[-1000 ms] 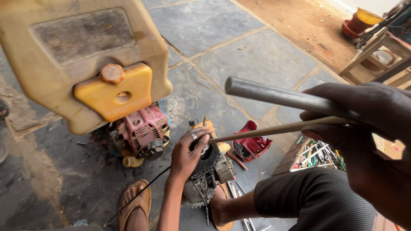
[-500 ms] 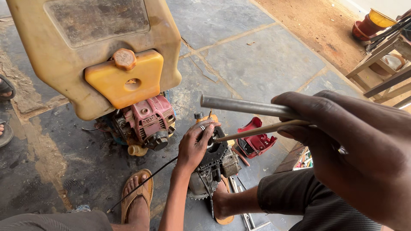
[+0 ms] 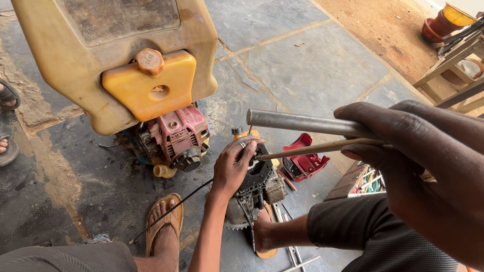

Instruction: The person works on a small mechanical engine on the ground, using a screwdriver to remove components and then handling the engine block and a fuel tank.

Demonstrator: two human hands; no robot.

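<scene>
My left hand (image 3: pixel 232 168) lies on top of a small black engine (image 3: pixel 262 184) standing on the floor between my feet, fingers curled over its upper edge. Close to the camera, my right hand (image 3: pixel 418 166) grips a grey metal pipe (image 3: pixel 297 122) and a thin wooden-coloured rod (image 3: pixel 312 149) together. The rod's tip reaches the engine right beside my left fingers. An orange part (image 3: pixel 248 133) shows just behind the engine.
A big yellow tank (image 3: pixel 116 60) with a red motor (image 3: pixel 179 136) under it stands at the left. A red cover (image 3: pixel 302 162) and a box of tools (image 3: pixel 365 182) lie to the right. Another person's sandalled foot (image 3: pixel 6 95) is at the far left, wooden furniture (image 3: pixel 454 75) at the top right.
My right hand with the pipe and rod has shifted slightly down and left, keeping the rod's tip at the engine. My left hand stays on the engine.
</scene>
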